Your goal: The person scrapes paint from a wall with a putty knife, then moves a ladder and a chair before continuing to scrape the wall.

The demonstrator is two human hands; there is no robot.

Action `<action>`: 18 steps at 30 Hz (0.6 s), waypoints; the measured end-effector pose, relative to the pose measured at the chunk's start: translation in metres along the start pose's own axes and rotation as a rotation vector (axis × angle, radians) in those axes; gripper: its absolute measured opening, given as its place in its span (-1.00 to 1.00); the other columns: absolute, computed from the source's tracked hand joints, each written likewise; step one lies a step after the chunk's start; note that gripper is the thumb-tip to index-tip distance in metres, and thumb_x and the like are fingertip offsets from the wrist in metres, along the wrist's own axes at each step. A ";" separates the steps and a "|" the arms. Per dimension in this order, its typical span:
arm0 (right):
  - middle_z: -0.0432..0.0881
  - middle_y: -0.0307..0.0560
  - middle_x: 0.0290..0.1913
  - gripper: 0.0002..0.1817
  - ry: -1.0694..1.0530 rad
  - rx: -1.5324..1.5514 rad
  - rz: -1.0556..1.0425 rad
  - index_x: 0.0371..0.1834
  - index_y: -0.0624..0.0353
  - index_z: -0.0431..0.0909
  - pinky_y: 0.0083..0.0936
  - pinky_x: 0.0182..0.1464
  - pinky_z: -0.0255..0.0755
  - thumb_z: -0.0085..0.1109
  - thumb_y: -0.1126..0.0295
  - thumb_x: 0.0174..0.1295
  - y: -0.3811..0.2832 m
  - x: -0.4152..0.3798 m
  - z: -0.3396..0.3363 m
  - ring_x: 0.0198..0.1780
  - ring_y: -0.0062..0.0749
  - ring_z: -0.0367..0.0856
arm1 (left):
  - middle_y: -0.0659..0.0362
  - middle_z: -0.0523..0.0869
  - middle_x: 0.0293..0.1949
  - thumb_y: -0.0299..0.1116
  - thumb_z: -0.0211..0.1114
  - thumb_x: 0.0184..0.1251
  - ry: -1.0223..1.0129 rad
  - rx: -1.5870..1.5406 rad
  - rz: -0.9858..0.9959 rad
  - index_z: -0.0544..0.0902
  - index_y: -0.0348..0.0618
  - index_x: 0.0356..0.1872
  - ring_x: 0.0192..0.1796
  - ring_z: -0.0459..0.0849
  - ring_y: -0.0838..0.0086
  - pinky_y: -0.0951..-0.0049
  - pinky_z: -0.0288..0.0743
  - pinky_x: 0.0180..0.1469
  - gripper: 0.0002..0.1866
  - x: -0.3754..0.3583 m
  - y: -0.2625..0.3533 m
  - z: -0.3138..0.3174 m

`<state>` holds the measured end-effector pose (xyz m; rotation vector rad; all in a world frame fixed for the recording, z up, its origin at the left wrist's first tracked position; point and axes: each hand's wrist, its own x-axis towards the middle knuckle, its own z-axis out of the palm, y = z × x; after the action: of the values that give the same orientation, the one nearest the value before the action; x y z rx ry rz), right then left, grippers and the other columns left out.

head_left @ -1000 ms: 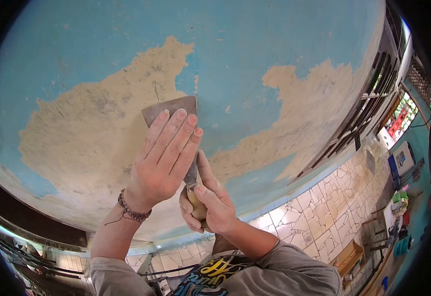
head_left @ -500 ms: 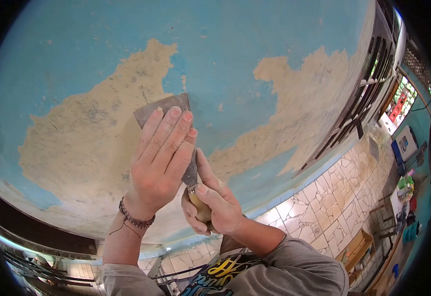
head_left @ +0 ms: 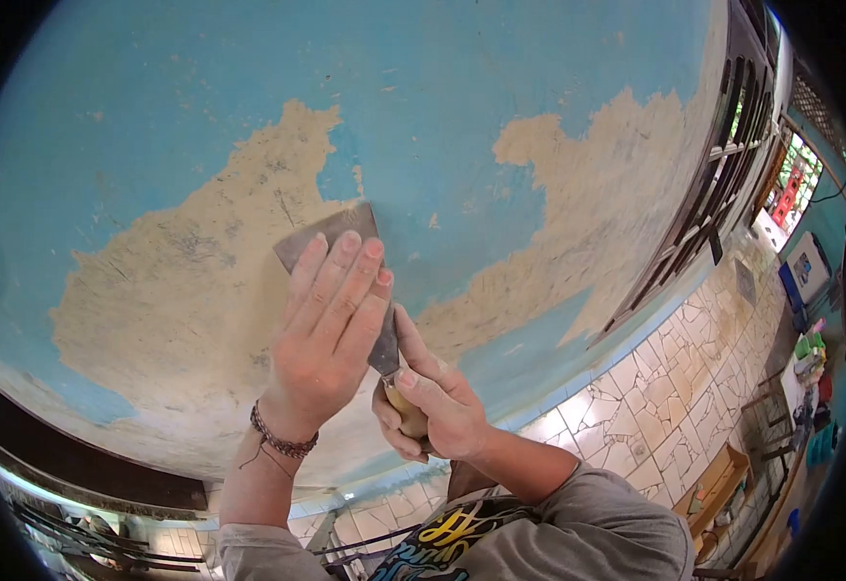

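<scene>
A wide metal scraper blade (head_left: 331,232) lies against the wall on the edge between bare beige plaster (head_left: 181,281) and blue paint (head_left: 423,126). My left hand (head_left: 324,339), with a braided bracelet at the wrist, rests its outstretched fingers flat on the blade. Its fingers cover the blade's lower part. Below and to the right, my right hand (head_left: 442,412) is wrapped round the scraper's yellowish handle (head_left: 406,412), thumb on top. Whitish dust coats both hands.
A second beige patch (head_left: 607,165) spreads to the right on the wall. Dark window bars (head_left: 694,213) stand at the right edge. Below are a pale stone-patterned floor (head_left: 636,397), an open wooden box (head_left: 718,489) and cluttered items on the far right.
The view has shifted a little, so the wall, scraper and both hands appear slightly lower. The blade stays near the same paint edge, and both hands keep their hold.
</scene>
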<state>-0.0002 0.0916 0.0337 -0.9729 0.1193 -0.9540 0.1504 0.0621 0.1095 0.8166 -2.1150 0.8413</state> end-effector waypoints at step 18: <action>0.36 -0.14 -0.43 -0.37 -0.023 0.042 0.042 0.60 -0.26 -0.36 -0.63 -0.70 0.21 -0.37 0.25 0.56 -0.005 -0.005 -0.005 -0.70 -0.56 0.28 | -0.02 0.66 0.10 -0.51 0.28 0.21 0.000 0.009 -0.020 0.66 -0.32 -0.14 0.25 0.56 0.12 0.00 0.41 0.30 -0.79 0.002 0.006 0.001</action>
<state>-0.0090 0.0910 0.0328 -0.9387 0.0993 -0.9035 0.1448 0.0639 0.1082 0.8403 -2.1010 0.8406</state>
